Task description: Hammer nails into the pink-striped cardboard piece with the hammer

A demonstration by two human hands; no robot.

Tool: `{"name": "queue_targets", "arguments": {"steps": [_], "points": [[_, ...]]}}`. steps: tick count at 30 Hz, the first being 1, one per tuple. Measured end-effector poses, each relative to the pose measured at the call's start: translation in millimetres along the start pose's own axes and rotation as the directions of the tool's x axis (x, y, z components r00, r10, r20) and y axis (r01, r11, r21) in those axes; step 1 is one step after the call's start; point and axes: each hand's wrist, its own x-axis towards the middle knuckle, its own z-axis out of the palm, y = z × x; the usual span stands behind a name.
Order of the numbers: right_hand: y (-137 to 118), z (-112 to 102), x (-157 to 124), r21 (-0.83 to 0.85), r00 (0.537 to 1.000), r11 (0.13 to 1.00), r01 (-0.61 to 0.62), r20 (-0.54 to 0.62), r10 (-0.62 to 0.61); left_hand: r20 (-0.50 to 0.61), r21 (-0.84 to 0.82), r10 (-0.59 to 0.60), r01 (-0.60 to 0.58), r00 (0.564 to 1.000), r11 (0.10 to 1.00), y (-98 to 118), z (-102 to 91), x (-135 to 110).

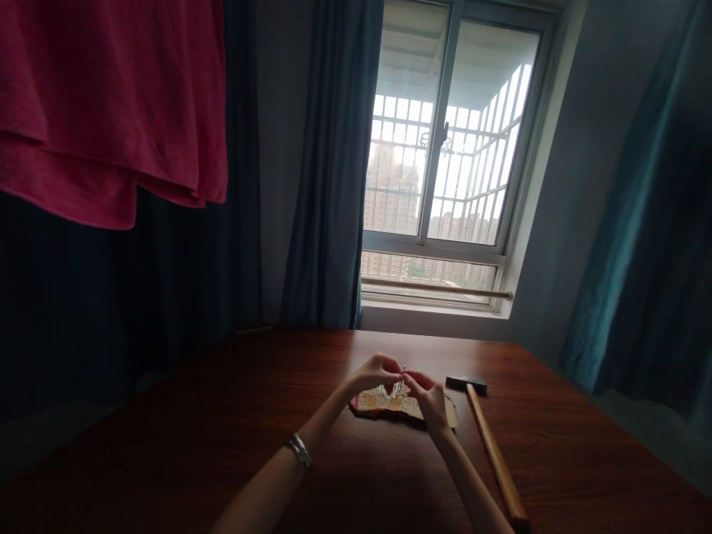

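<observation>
My left hand [378, 371] and my right hand [427, 395] meet fingertip to fingertip above a small board. Pinched where they meet is a thin nail-like piece [404, 368], its pale tip poking up; the rest is hidden by the fingers. Below lies the wooden board [411, 409], uneven along its near edge, with many small dots or holes and orange and pink colouring on its left side. Part of it is covered by my hands. To the right of my right hand lies a hammer [492, 449] with a dark head and a long wooden handle.
The reddish-brown table [183, 460] spreads under everything. A pink cloth [122, 111] hangs at upper left. Behind the table are a blue curtain [328, 185] and a barred window [434, 170]. Another curtain [628, 222] hangs at right.
</observation>
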Motion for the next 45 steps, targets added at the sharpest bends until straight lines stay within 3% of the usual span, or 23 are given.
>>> {"name": "queue_targets", "arguments": {"steps": [8, 12, 14, 19, 25, 36, 45], "points": [[22.1, -1.6, 29.2, -0.007, 0.998, 0.999, 0.035, 0.054, -0.035, -0.056, 0.083, 0.023, -0.018, 0.998, 0.996, 0.1, -6.2, 6.2], [47.0, -16.1, 38.7, -0.088, 0.999, 0.996, 0.026, -0.021, -0.028, -0.212, 0.269, 0.101, -0.041, 0.972, 0.962, 2.9, -9.4, 14.5], [56.4, -22.7, 40.8, -0.134, 0.999, 0.991, 0.025, -0.033, -0.030, -0.240, 0.325, 0.120, -0.037, 0.963, 0.945, 0.1, -9.0, 19.3], [66.0, -25.7, 39.9, -0.268, 0.999, 0.962, 0.047, 0.010, -0.046, -0.144, 0.336, 0.044, 0.007, 0.989, 0.942, -24.1, -3.5, 24.9], [69.9, -21.5, 37.2, -0.375, 0.997, 0.924, 0.075, 0.055, -0.059, -0.131, 0.339, -0.060, 0.102, 0.989, 0.935, -48.3, -3.1, 26.9], [72.8, -18.5, 36.1, -0.441, 0.992, 0.889, 0.122, 0.080, -0.096, -0.131, 0.365, -0.086, 0.129, 0.988, 0.922, -47.3, -1.2, 25.1], [80.3, -20.1, 36.8, -0.484, 0.983, 0.856, 0.181, 0.110, -0.146, -0.109, 0.369, -0.036, 0.074, 0.993, 0.926, -50.2, -2.7, 25.2]]}}
